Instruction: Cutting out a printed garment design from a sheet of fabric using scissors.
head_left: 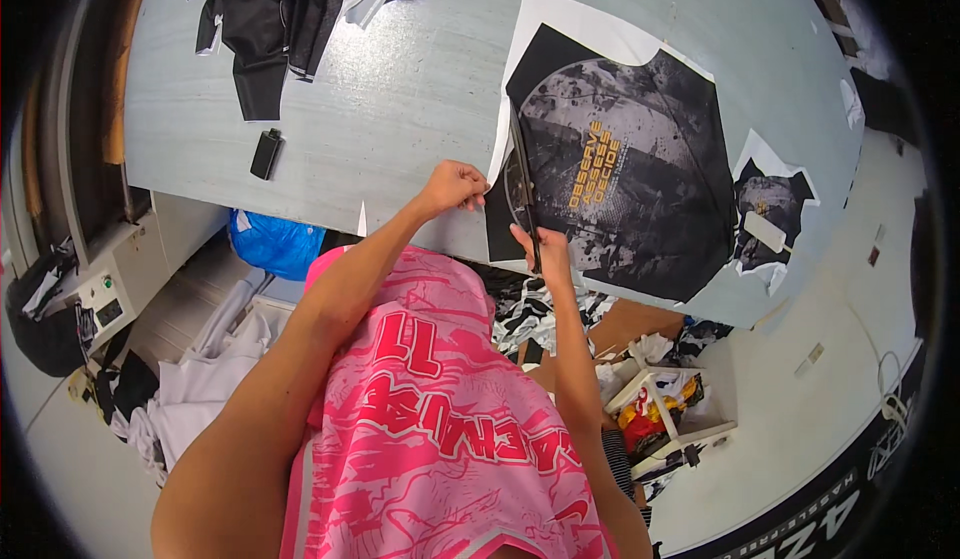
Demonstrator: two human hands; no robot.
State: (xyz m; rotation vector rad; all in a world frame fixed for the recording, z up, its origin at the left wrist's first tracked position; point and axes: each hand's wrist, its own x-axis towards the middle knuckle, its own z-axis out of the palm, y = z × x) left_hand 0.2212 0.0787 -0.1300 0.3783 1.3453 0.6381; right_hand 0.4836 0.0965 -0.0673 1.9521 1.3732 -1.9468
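A large printed fabric panel [630,169], black and grey with yellow lettering and a white border, lies on the grey cutting table [400,89]. My right hand [545,249] holds long scissors [523,174] whose blades run up along the panel's left edge. My left hand [455,184] pinches the white border strip [497,149] just left of the blades. A smaller printed piece [770,209] with white edges lies to the right of the panel.
Black fabric pieces [270,19] are piled at the table's far left, with a small black object [266,153] nearby. Below the table edge are a blue bag [275,244], white cloth [215,379], scrap offcuts [545,314] and a white crate [670,409].
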